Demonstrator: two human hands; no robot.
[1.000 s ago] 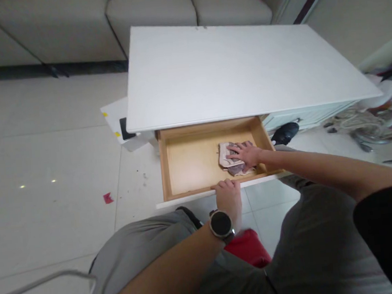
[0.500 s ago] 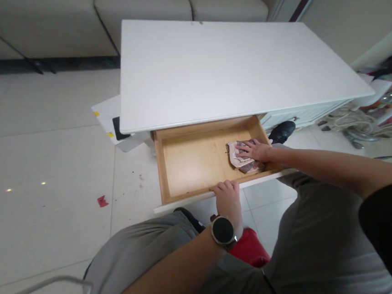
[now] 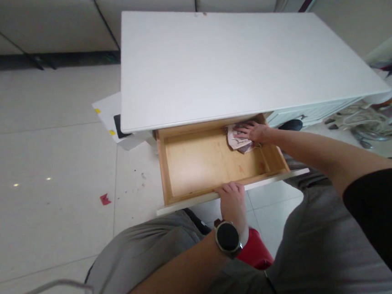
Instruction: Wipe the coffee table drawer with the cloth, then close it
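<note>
I am watching through the head camera, and the change I notice is at the right hand (image 3: 254,132): it has carried the patterned cloth (image 3: 235,142) away from the near right part of the drawer (image 3: 191,165), over to the far right corner. Half a second ago the cloth lay closer to the drawer front (image 3: 187,204); now bare wood shows between the two, with a small darker patch (image 3: 262,165) near the right wall. From my end I cannot make out whether that patch is a stain or just grain.

The right hand lies flat on top of the cloth, palm down, its fingers somewhat spread; I see nothing pinched between them. The cloth sits on the drawer's wooden bottom, close to the back wall, though I can't tell whether it touches it.

The left hand (image 3: 233,203), with a smartwatch (image 3: 227,236) on its wrist, has stayed where it was, fingers close together and hooked over the drawer front's top edge. I can't see its thumb. The drawer remains pulled out from under the white desk (image 3: 236,61).

For the work in hand, I take the shift to mean that the cloth's rubbing has reached the far right corner; how clean the wood is, I can't judge.
</note>
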